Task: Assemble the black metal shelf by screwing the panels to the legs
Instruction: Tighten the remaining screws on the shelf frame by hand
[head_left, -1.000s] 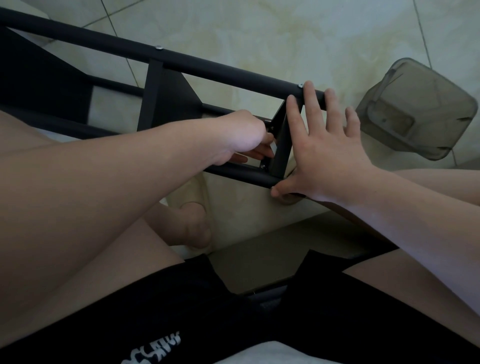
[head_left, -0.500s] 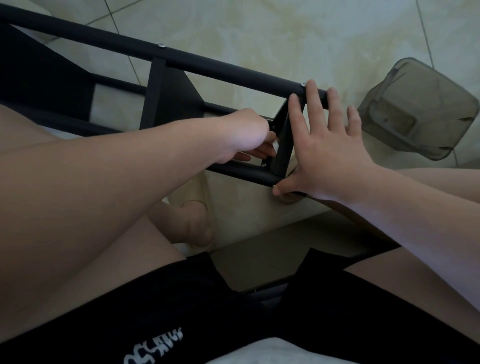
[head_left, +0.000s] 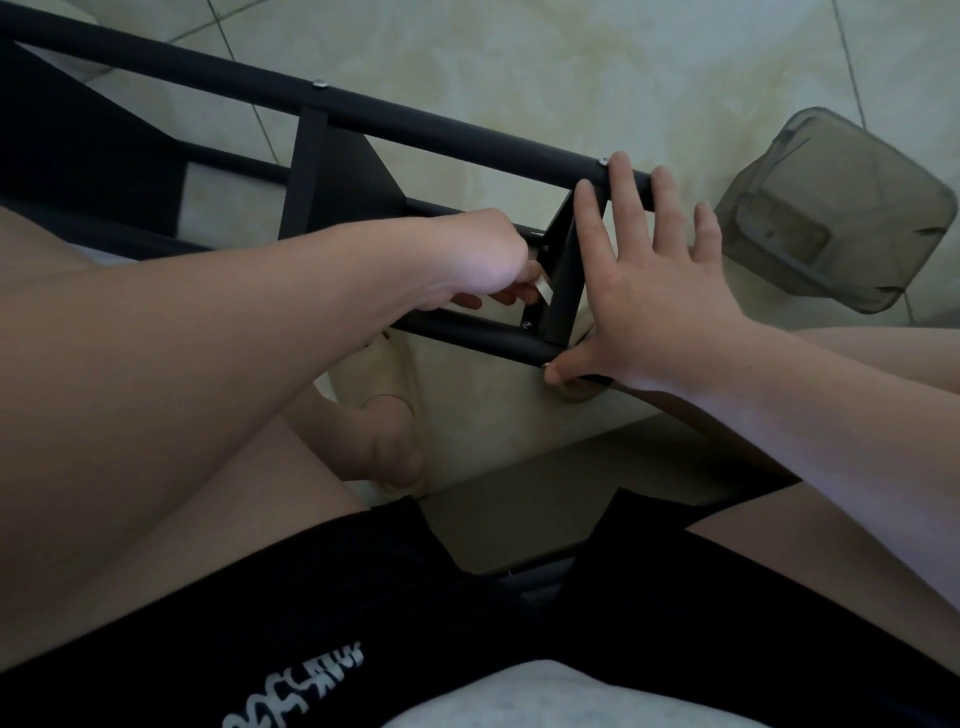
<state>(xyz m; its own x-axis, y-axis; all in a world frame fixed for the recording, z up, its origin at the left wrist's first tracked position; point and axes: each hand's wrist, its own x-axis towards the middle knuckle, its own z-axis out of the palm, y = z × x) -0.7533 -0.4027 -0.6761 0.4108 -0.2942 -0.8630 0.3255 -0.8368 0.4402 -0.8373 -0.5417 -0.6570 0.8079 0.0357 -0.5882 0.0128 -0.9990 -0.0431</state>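
While we sit on the tiled floor (head_left: 519, 67), the black metal shelf (head_left: 441, 130) lies on its side across it. Our right hand (head_left: 660, 291) spreads flat against the end panel (head_left: 563, 280); our left hand (head_left: 483, 260), inside the frame, curls round a small pale item (head_left: 543, 291) near a screw (head_left: 528, 325) at the lower leg (head_left: 467, 332). We judge this corner is being fastened: next, that item, likely the driver, must seat squarely on the screw.

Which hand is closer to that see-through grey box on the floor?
The right hand. It rests spread on the end of the black shelf, right beside the grey box. The left hand is farther away, reaching inside the frame.
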